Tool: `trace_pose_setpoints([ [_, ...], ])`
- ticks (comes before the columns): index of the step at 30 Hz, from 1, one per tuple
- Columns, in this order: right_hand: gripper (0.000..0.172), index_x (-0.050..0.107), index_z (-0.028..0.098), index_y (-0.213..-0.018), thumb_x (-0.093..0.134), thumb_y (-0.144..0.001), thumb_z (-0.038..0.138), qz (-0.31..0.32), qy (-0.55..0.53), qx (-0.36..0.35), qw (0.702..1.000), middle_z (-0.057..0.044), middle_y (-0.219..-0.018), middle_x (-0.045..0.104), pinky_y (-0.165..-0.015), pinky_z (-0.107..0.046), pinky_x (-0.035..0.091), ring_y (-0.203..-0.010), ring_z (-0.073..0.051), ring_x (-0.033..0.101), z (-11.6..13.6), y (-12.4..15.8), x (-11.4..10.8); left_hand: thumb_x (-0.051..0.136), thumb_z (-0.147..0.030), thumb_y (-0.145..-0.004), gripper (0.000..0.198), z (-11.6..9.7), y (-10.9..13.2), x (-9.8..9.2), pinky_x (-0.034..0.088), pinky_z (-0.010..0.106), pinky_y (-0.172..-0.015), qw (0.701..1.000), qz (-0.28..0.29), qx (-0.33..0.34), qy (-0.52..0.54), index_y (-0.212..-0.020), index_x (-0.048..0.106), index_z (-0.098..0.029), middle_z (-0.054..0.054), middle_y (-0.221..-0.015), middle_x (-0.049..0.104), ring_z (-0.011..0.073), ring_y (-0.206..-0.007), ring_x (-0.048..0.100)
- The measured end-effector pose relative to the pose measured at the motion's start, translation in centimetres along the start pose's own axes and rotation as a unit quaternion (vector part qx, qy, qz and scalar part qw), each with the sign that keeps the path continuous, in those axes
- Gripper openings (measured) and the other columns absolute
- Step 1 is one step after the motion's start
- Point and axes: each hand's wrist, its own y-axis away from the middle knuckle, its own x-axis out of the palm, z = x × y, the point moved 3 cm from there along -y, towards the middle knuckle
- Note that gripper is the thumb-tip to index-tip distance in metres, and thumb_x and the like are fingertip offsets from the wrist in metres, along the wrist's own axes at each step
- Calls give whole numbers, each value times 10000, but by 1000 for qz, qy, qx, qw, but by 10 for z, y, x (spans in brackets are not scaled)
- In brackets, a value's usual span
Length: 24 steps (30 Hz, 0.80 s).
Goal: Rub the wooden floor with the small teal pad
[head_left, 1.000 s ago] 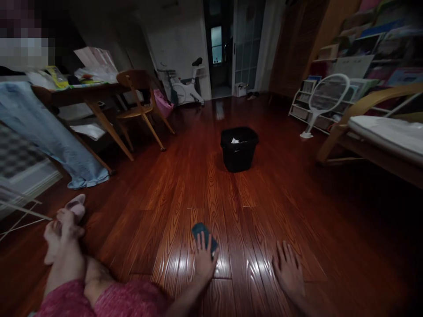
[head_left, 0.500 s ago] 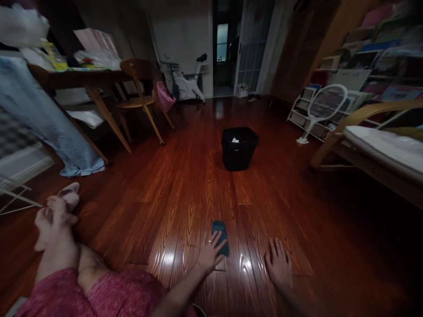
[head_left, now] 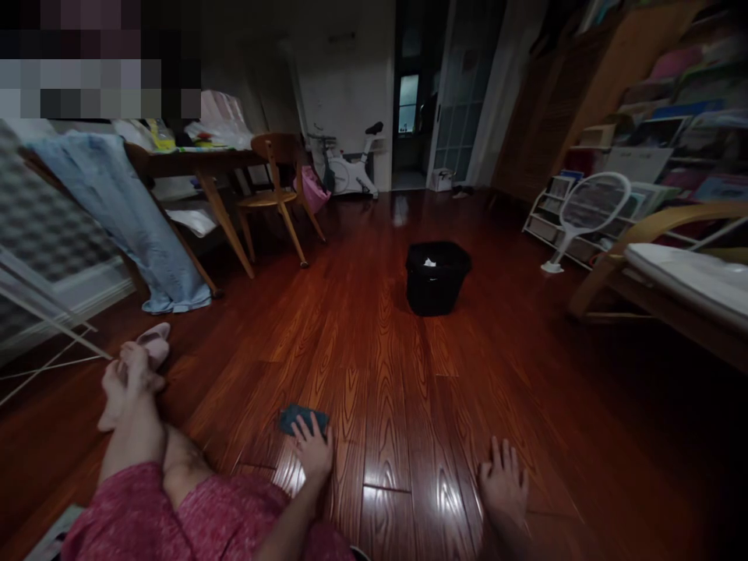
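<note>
A left hand [head_left: 314, 453] swung a cloth [head_left: 291, 416] across a glossy wooden floor [head_left: 374, 335], carrying it leftward toward a pair of bare legs [head_left: 137, 425]. Half a second earlier the cloth lay farther right, its long side pointing away from the body; by this moment it had turned to lie crosswise. Having shifted right just before that, it now covered different boards, which suggested side-to-side strokes with the work still under way.

The left hand was spread palm down, its fingers fanned over the cloth's near edge and pressing rather than gripping. The right hand [head_left: 504, 479] stayed planted on the boards, well apart from the cloth, fingers slightly parted and holding nothing.

Dark blue-green and roughly rectangular, the cloth lay flat on the floor, left of the black bin [head_left: 437, 290] and nearer the camera. It appeared folded, though dim light hid its layers. Whether it was damp could not be told.
</note>
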Motion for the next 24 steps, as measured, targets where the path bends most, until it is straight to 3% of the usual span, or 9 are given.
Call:
trace_pose_setpoints([
  [3, 738, 302, 135, -1576, 242, -866, 329, 6, -12, 11, 1000, -176, -1570, 418, -1177, -580, 221, -1481, -311, 318, -1, -1, 2, 210, -494, -985, 646, -42, 31, 22, 34, 572, -1257, 992, 59, 109, 22, -1604, 164, -313, -40, -1688, 147, 326, -1519, -155],
  [5, 741, 293, 147, -1580, 258, -860, 317, 17, -20, 22, 999, -161, -1587, 397, -1184, -571, 209, -1485, -302, 311, -2, -2, 3, 301, -545, -965, 675, -62, 57, 37, -20, 590, -1256, 974, 96, 204, -2, -1597, 185, -337, -47, -1685, 95, 339, -1519, -142],
  [9, 733, 307, 127, -1571, 278, -857, 286, 42, -23, 39, 998, -158, -1603, 369, -1188, -559, 208, -1495, -293, 283, -2, -4, 7, 389, -553, -975, 731, -87, 105, 59, 84, 716, -1195, 861, 152, 483, -54, -1595, 75, -328, 29, -1672, -59, 368, -1538, -1],
  [11, 734, 300, 138, -1575, 287, -854, 274, 42, -22, 38, 998, -154, -1602, 374, -1189, -560, 206, -1492, -291, 289, -2, -5, 7, 394, -543, -990, 699, -91, 114, 60, 143, 686, -1201, 807, 168, 562, -64, -1586, 82, -357, 30, -1667, -60, 335, -1545, 56],
  [13, 738, 298, 146, -1577, 296, -849, 268, 37, -20, 36, 998, -149, -1599, 382, -1189, -554, 207, -1489, -288, 299, -1, -6, 6, 392, -546, -996, 648, -90, 108, 54, 134, 644, -1227, 782, 185, 592, -62, -1571, 125, -410, -8, -1674, 3, 297, -1546, 100],
  [16, 731, 313, 142, -1571, 284, -851, 268, 35, -15, 40, 998, -150, -1589, 397, -1190, -546, 207, -1492, -278, 296, 1, -7, 1, 387, -532, -998, 584, -79, 76, 38, 101, 627, -1242, 821, 164, 543, -62, -1547, 203, -458, -45, -1673, 107, 285, -1537, 143],
  [20, 708, 358, 98, -1545, 234, -873, 285, 34, -9, 40, 999, -162, -1589, 393, -1195, -543, 205, -1499, -279, 274, 4, -7, -5, 345, -374, -1012, 545, -38, 18, 15, 128, 698, -1190, 950, 26, 298, -93, -1552, 273, -379, 32, -1659, 199, 322, -1525, 180],
  [22, 708, 358, 95, -1543, 228, -877, 294, 32, -9, 38, 999, -164, -1591, 389, -1193, -546, 213, -1499, -281, 272, 3, -7, -5, 304, -277, -1004, 555, -16, 2, 8, 165, 722, -1164, 979, -28, 174, -106, -1557, 290, -326, 76, -1655, 220, 331, -1522, 192],
  [24, 710, 350, 93, -1546, 224, -880, 303, 31, -11, 34, 999, -167, -1589, 391, -1188, -553, 222, -1498, -285, 275, 2, -6, -4, 265, -228, -996, 568, -4, -4, 7, 210, 719, -1152, 986, -54, 100, -118, -1561, 304, -270, 111, -1653, 223, 349, -1519, 194],
])
